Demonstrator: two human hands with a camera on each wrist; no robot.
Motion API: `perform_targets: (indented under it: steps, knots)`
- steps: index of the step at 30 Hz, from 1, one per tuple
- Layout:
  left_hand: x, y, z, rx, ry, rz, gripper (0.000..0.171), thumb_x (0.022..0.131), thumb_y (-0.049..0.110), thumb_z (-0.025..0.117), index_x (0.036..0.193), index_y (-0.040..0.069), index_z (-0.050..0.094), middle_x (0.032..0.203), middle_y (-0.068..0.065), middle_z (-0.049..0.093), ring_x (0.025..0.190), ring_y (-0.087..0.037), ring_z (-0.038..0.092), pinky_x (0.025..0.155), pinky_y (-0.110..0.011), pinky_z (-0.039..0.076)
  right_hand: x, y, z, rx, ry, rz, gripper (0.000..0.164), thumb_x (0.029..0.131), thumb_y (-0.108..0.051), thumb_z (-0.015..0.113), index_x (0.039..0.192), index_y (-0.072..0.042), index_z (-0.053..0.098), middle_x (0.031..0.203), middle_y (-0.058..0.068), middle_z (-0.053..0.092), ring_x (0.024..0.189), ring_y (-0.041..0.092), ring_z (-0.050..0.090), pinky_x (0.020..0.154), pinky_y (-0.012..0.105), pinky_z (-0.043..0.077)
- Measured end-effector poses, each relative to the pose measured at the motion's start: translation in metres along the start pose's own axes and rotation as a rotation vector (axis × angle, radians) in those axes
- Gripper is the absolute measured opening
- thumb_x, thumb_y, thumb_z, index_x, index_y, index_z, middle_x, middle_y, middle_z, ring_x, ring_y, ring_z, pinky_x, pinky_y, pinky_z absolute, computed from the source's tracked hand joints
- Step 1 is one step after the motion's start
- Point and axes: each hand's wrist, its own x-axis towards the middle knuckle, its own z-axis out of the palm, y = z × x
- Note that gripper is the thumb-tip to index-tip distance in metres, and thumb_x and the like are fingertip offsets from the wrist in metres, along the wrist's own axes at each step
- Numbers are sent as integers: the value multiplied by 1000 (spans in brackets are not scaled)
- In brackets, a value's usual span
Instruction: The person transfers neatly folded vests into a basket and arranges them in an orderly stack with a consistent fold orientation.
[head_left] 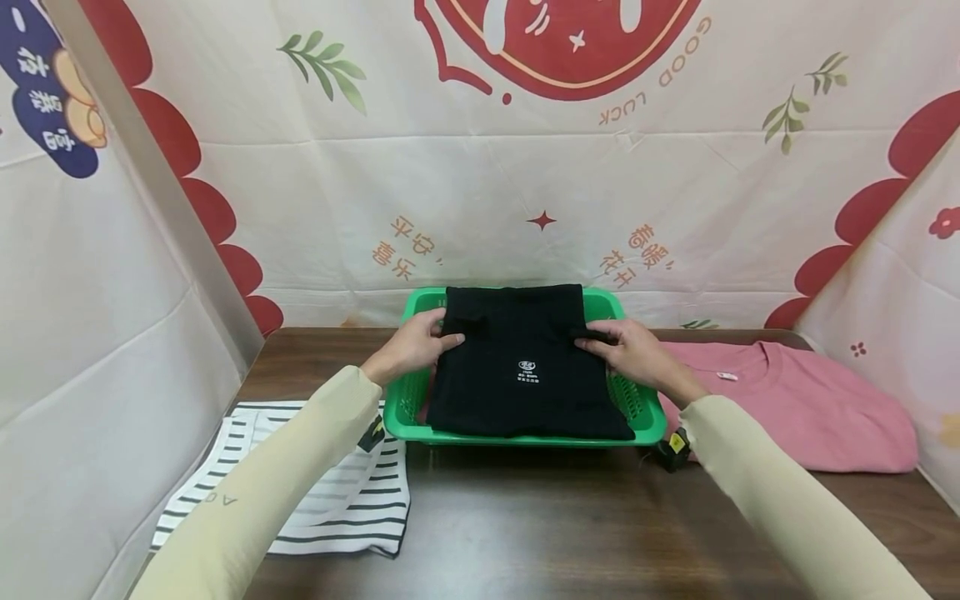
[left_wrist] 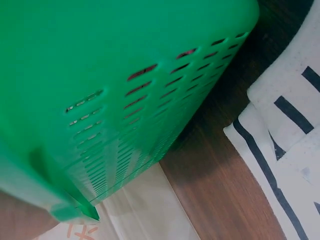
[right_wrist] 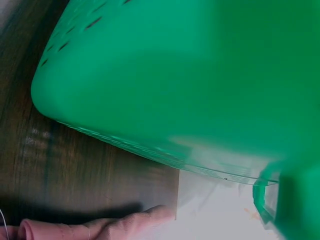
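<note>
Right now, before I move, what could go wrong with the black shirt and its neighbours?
The black shirt reaches the basket's front rim, so its near edge might snag or hang over.

The left hand and right hand grip opposite sides; uneven pulling could skew it.

The pink shirt lies close to the basket's right side, so sliding the basket that way may rumple it.

We identify the basket as smooth, lightly glossy plastic and the black garment as matt cloth. We class the pink shirt and striped garment as matt cloth, the backdrop as creased fabric, and the table as wood-grained with a sheen.
</note>
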Motion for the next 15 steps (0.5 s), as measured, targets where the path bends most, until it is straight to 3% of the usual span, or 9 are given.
perform_targets:
  steps: [4, 8, 11, 13, 15]
  knots:
    - [1, -1, 0, 10, 7, 18, 64, 96, 33, 53, 151, 18, 24, 149, -19, 37, 88, -21, 65, 88, -42, 48, 4, 9, 2, -9, 10, -7, 29, 93, -26, 58, 118, -13, 66, 88, 12, 71, 53, 27, 59, 49, 33, 52]
    - [2, -2, 1, 5, 24, 58, 52, 96, 30, 53, 145, 22, 37, 141, -15, 47, 75, -26, 65, 87, -43, 48, 4, 9, 4, -19, 28, -13, 29, 93, -28, 59, 117, -15, 66, 88, 11, 71, 54, 30, 61, 49, 34, 52]
    - [2, -2, 2, 0, 27, 83, 44, 96, 28, 53, 139, 24, 44, 135, -12, 53, 83, -31, 63, 85, -44, 49, 4, 8, 5, -19, 30, -11, 28, 93, -28, 59, 117, -15, 66, 89, 11, 71, 55, 31, 62, 49, 35, 53]
    - [2, -2, 3, 7, 28, 80, 47, 96, 28, 53, 141, 22, 42, 137, -12, 51, 100, -30, 61, 86, -44, 50, 4, 8, 5, -17, 23, -7, 28, 93, -26, 58, 118, -14, 65, 89, 12, 71, 55, 29, 62, 50, 38, 54]
    - [2, -1, 4, 12, 24, 72, 49, 96, 28, 53, 143, 21, 39, 141, -14, 47, 101, -33, 61, 85, -44, 51, 4, 8, 5, -11, 10, -4, 28, 94, -24, 58, 118, -14, 65, 90, 12, 71, 55, 25, 63, 53, 42, 56]
